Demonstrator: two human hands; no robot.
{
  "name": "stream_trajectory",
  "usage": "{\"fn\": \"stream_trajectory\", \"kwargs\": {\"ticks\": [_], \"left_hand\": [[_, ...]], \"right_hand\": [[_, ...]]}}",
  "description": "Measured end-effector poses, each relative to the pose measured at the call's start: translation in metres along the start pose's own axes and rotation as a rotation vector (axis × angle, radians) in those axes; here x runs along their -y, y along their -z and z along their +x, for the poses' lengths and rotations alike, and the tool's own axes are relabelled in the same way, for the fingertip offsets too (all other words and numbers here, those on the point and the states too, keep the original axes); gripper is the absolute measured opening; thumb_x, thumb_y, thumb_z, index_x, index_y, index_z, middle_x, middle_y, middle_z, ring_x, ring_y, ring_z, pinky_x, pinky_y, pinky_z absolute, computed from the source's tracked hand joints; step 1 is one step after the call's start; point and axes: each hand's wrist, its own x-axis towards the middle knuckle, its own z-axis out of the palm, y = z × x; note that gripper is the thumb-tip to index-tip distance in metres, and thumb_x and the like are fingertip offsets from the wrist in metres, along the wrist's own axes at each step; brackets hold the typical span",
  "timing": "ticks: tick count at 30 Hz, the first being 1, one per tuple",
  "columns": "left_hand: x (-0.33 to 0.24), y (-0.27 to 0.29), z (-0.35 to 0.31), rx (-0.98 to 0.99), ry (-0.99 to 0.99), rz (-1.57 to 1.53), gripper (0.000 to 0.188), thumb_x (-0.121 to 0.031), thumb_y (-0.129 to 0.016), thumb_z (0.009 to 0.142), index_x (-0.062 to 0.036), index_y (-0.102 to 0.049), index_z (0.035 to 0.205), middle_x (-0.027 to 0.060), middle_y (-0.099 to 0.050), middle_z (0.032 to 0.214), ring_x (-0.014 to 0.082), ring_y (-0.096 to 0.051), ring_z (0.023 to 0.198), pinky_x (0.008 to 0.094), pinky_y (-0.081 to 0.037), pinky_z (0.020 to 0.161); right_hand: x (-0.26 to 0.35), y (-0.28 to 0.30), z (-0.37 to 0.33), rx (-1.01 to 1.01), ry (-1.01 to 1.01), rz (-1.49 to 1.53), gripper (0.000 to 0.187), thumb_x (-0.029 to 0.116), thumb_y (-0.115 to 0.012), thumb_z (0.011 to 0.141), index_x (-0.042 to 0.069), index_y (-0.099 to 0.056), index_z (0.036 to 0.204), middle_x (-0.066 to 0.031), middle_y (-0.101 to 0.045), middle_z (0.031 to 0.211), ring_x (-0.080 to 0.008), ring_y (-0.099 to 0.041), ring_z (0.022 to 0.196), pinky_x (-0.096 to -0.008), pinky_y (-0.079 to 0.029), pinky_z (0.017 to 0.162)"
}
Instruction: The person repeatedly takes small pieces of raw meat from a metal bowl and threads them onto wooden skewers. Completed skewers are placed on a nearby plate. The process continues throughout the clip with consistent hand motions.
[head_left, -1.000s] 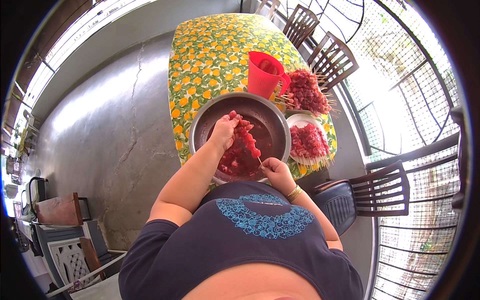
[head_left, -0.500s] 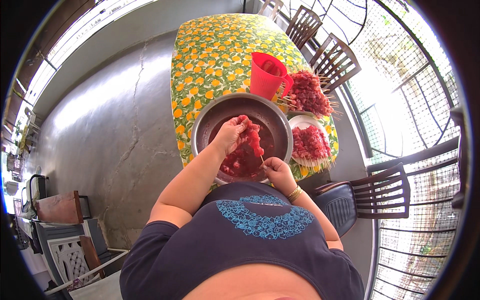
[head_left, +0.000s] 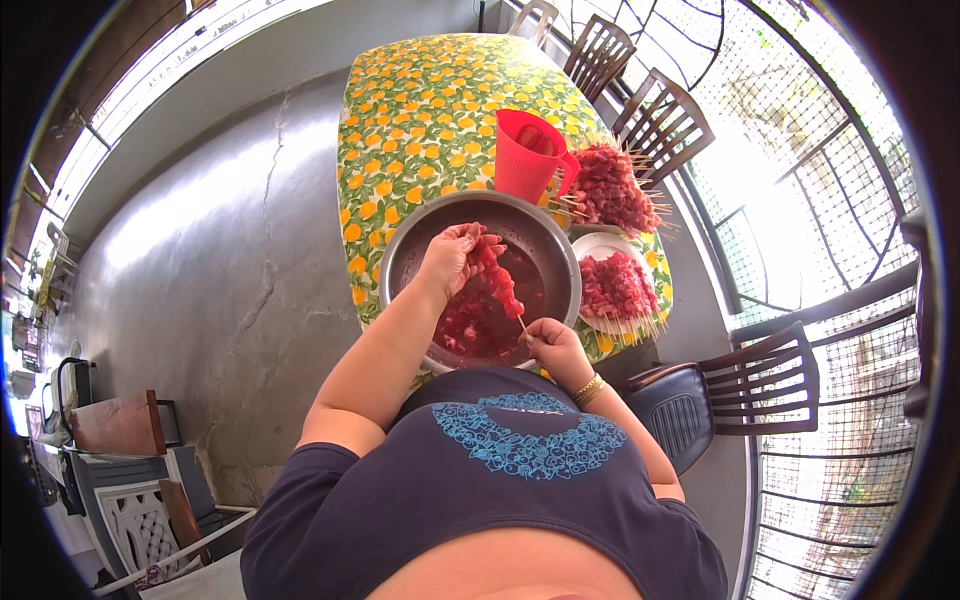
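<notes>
A skewer of raw red meat (head_left: 503,288) slants over a wide metal basin (head_left: 392,235). My right hand (head_left: 557,352) pinches the bare stick end at the basin's near right rim. At the upper end of the same skewer, my left hand (head_left: 450,262) has its fingers closed around the meat, and the stick's tip is hidden there. Below, reddish liquid with loose meat pieces (head_left: 470,330) lies in the basin. To the right, a white plate (head_left: 597,243) bears a heap of finished meat skewers (head_left: 617,287).
Behind the basin stands a red plastic pitcher (head_left: 527,155). A larger pile of meat skewers (head_left: 608,188) lies beside it at the right table edge. The table has a lemon-patterned cloth (head_left: 415,120). A dark chair (head_left: 720,395) stands close on my right, by a grille window.
My left hand has shifted slightly left and its fingers have moved on the upper meat. My right hand keeps its pinch on the stick with little movement.
</notes>
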Motion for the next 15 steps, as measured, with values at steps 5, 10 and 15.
{"fn": "stream_trajectory", "kwargs": {"ticks": [5,10,15], "left_hand": [[0.002,-0.004,-0.003,0.072,-0.068,-0.062,0.025,-0.022,-0.058,0.101,-0.0004,-0.059,0.112,0.0162,-0.071,0.096,0.0327,-0.071,0.097,0.0423,-0.061,0.078],[0.0,-0.005,-0.007,0.055,-0.05,-0.032,0.021,-0.02,-0.058,0.101,-0.0008,-0.06,0.11,0.016,-0.071,0.092,0.0314,-0.071,0.096,0.0395,-0.061,0.076],[0.003,-0.019,-0.014,-0.063,-0.079,-0.02,0.018,-0.016,-0.057,0.102,0.0004,-0.058,0.107,0.0172,-0.07,0.09,0.0296,-0.071,0.092,0.0384,-0.06,0.074]], "right_hand": [[0.002,0.0,-0.001,0.004,0.006,-0.014,0.007,0.003,-0.06,0.095,0.003,-0.066,0.099,0.0027,-0.066,0.088,-0.0049,-0.057,0.078,-0.0222,-0.049,0.073],[0.003,0.001,-0.001,0.013,-0.006,-0.044,0.007,0.003,-0.061,0.095,0.003,-0.066,0.1,0.0026,-0.066,0.088,-0.0053,-0.058,0.078,-0.0225,-0.049,0.073],[0.005,-0.001,-0.001,0.032,-0.006,0.005,0.006,0.002,-0.061,0.095,0.003,-0.065,0.099,0.002,-0.066,0.089,-0.006,-0.06,0.077,-0.0229,-0.05,0.073]]}}
